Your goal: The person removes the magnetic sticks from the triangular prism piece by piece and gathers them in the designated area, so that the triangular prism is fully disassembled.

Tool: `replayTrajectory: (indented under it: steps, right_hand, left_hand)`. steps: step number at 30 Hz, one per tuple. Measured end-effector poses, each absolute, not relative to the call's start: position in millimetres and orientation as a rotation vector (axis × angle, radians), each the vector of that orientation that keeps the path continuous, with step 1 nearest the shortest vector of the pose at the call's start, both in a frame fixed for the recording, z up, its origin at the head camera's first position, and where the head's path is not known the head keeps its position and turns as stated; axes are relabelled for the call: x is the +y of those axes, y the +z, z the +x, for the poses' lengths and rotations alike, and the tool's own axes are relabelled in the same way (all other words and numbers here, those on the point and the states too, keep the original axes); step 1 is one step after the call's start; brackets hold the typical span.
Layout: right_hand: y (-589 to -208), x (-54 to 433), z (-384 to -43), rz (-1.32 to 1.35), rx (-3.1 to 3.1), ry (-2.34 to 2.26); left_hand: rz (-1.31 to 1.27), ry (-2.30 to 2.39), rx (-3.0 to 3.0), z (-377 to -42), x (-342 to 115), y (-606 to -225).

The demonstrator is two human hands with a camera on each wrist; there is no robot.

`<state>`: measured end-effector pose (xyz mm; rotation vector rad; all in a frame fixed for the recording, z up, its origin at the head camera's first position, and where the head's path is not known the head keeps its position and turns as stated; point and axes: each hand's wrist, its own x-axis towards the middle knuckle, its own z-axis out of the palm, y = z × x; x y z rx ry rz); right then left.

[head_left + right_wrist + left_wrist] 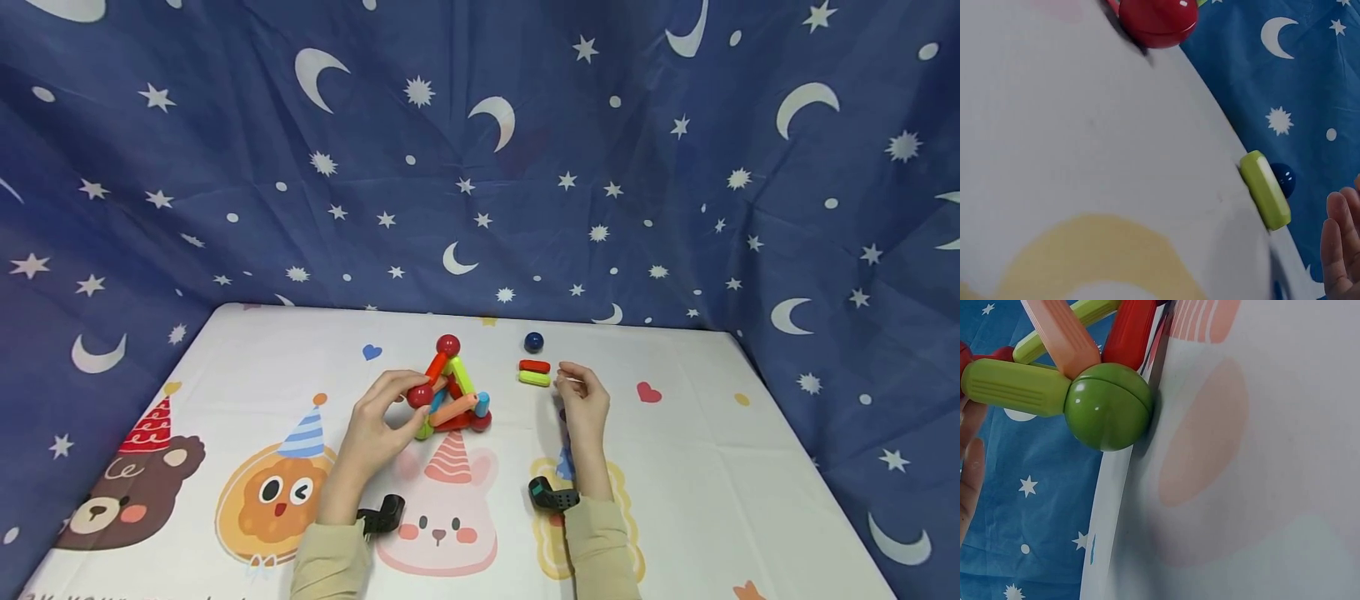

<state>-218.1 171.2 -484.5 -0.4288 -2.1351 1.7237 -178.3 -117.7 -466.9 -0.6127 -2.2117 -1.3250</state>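
Note:
A framework of magnetic sticks and balls stands on the table. My left hand (384, 412) grips its near-left corner, with fingers at a red ball (421, 396) and the thumb low beside a green ball (424, 430). Another red ball (448, 345) tops the far corner; an orange stick (453, 410) crosses the front. Past the fingertips of my right hand (587, 407) lie a loose red stick (534, 366) and a yellow-green stick (534, 378), side by side. The right fingers are loosely bent, with nothing seen between them. Part of the framework is hidden behind the left hand.
A dark blue ball (534, 342) sits behind the loose sticks. The white tablecloth (697, 467) carries printed cartoon animals. A blue curtain (525, 250) with moons and stars hangs along the back and sides.

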Motion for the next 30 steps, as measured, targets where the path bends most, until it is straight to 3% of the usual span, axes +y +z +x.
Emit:
replayTrajectory:
  steps: [15, 23, 30]
  right_hand:
    - [-452.3, 158.5, -195.3, -0.083, -2.013, 1.91]
    - [-457.2, 140.5, -182.8, 0.148, -1.944, 1.978]
    - [-464.3, 127.9, -176.6, 0.179, -1.97, 2.037]
  left_hand:
    - [-0.596, -1.301, -2.224, -174.8, -116.8, -462.9]
    - [-0.619, -1.315, -2.261, -175.8, -120.0, -463.6]
    - [-0.618, -1.32, -2.265, -176.0, -119.6, -464.7]
